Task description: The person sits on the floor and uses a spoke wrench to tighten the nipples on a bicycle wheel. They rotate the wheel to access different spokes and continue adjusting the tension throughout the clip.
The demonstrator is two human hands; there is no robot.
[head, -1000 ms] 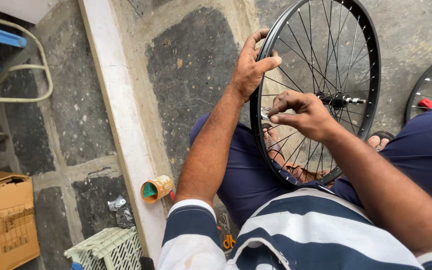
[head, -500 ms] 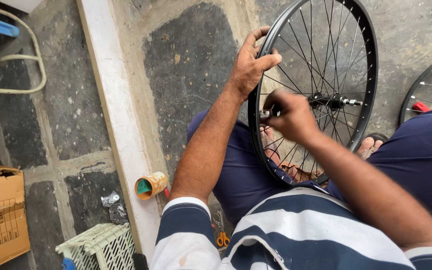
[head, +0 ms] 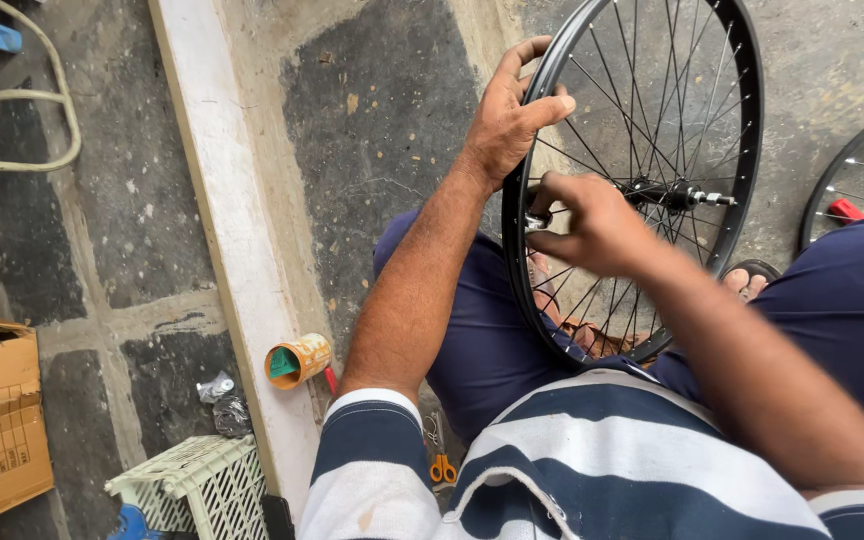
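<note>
Between my knees the wheel [head: 642, 180] stands upright, my left hand [head: 507, 115] clamped on its rim up top while my right hand [head: 592, 220], nearer the hub, pinches a small tool [head: 537, 218] just inside that rim.

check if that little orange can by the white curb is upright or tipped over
Tipped over: the orange can lies on its side, its open mouth facing left.

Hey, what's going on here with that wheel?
A seated person is working on a black spoked bicycle wheel stood upright between their knees. The left hand grips the rim at the top, while the right hand pinches a small metal tool at the spokes beside the rim. A second wheel stands at the right, and a small orange can lies on the floor.
</note>
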